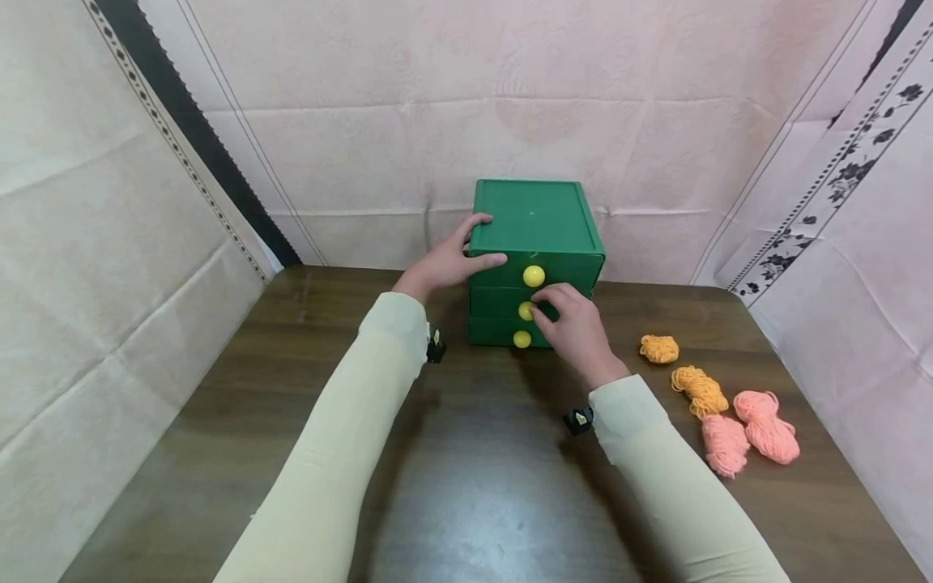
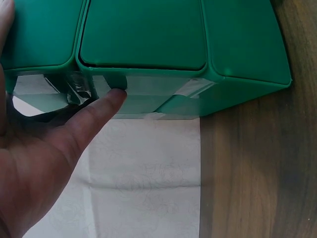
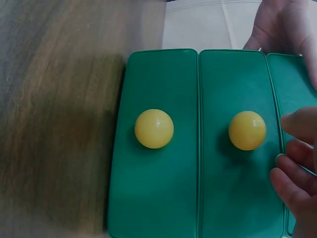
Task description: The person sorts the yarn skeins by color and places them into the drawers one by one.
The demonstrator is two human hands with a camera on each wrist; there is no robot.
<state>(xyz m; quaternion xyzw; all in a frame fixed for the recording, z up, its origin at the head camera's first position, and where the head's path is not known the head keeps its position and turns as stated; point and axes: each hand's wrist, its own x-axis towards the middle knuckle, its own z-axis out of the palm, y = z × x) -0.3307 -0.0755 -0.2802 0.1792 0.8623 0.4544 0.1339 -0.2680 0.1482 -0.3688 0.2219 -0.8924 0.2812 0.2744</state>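
Observation:
A green cabinet [image 1: 535, 214] with three stacked drawers stands at the table's back. Each drawer front carries a round yellow knob: top [image 1: 534, 276], middle [image 1: 526, 311] and bottom [image 1: 521, 339]. My left hand [image 1: 453, 255] rests on the cabinet's upper left edge, thumb along the front and a finger on top. In the left wrist view, a digit touches the taped green side [image 2: 143, 91]. Close to the middle knob is my right hand [image 1: 572, 328], fingers loosely bent. The right wrist view shows a small gap between those fingertips and the middle knob [image 3: 247, 130].
Two yellow-orange yarn bundles [image 1: 659, 349] and two pink yarn bundles [image 1: 767, 427] lie on the right of the brown wooden table [image 1: 466, 486]. Pale patterned cloth [image 1: 408, 146] hangs behind the table and at both sides.

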